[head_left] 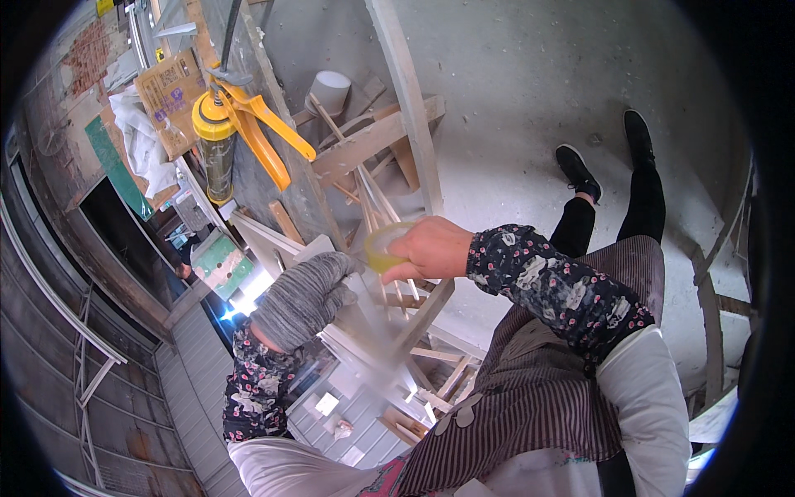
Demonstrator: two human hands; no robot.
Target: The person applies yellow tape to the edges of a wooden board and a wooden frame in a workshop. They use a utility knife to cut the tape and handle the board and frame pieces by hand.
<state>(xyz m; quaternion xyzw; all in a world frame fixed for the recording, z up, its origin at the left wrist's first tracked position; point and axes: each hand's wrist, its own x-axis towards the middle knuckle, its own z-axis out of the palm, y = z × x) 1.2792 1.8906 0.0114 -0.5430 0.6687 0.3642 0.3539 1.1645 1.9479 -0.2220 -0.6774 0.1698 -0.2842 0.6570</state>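
Observation:
In the middle of the head view, my right hand [435, 248] is bare and closed around a roll of clear yellowish tape [383, 258]. To its left, my left hand [305, 298] wears a grey knitted glove. Its fingers are curled at a whitish, partly see-through piece [364, 311], smeared by motion; whether that is tape or a panel edge I cannot tell. Pale flat boards [257, 236] lie just beyond the glove, at the bench. Floral sleeve covers reach over both my forearms.
On the grey bench [290, 186] lies a yellow caulking gun [240, 124], with a cardboard box [170, 99] beside it. A wooden frame [406, 124] and a white bucket [330, 89] stand at the bench's right. Someone's legs and dark shoes [577, 171] show on the concrete floor.

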